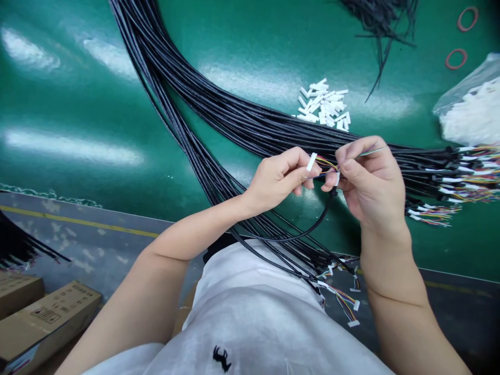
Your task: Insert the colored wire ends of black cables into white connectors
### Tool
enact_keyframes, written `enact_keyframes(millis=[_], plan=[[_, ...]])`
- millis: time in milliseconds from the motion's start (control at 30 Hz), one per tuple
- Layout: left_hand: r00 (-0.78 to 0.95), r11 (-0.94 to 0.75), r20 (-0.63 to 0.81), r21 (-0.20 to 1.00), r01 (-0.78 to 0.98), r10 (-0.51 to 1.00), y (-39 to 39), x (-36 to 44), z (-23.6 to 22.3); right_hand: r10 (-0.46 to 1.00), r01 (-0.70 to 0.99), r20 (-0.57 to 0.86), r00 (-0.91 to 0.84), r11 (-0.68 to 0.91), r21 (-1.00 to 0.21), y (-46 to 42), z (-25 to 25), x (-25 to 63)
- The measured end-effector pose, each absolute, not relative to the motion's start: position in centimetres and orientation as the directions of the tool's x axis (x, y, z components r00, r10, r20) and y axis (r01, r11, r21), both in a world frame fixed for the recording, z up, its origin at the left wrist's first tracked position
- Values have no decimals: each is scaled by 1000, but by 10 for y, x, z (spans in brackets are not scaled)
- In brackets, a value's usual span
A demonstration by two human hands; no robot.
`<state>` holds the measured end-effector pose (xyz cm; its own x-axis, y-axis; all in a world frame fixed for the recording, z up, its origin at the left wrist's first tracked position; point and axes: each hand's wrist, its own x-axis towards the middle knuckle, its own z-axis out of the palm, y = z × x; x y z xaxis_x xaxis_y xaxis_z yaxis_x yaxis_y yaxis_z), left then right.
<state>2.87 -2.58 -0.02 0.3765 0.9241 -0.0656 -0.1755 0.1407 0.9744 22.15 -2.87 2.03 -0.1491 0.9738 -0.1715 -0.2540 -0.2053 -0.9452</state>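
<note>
Here, over the near side of the tabletop (pixel 250 47), the connector (pixel 311 162) is held up, pinched between the thumb and fingers of the left hand (pixel 279 176): a slim, glossy white bar, tilted, its upper end leaning right. Out of it fine wires (pixel 326 162) are strung, yellow and red among them, across a short gap to the right hand (pixel 371 182). There too the grip is narrow, the wires caught between thumb and finger, close by the white sleeve (pixel 338 178)! One thin green wire (pixel 371 151) is left poking out past that thumb. Below the sleeve the cable (pixel 325 211), black and round, is bent in a loose curve, down and away to the left. How many wires are seated in the connector cannot be told. Beyond the hands a thick black bundle (pixel 219 101) is laid across the tabletop; small white pieces (pixel 326 105) are heaped just behind it, and more are bagged in clear plastic (pixel 457 94) at the right.
</note>
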Motion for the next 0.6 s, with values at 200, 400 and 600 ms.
enact_keyframes(millis=[200,400,600], plan=[[362,122,-41,972,-203,931,-25,30,-1,967,56,128,-221,143,-988,-36,22,225],[330,160,-106,977,-142,938,-25,30,-2,943,496,273,-192,333,-802,-40,21,219],[276,7,19,996,-91,961,-24,29,-6,942,482,288,-171,335,-809,-42,24,216]])
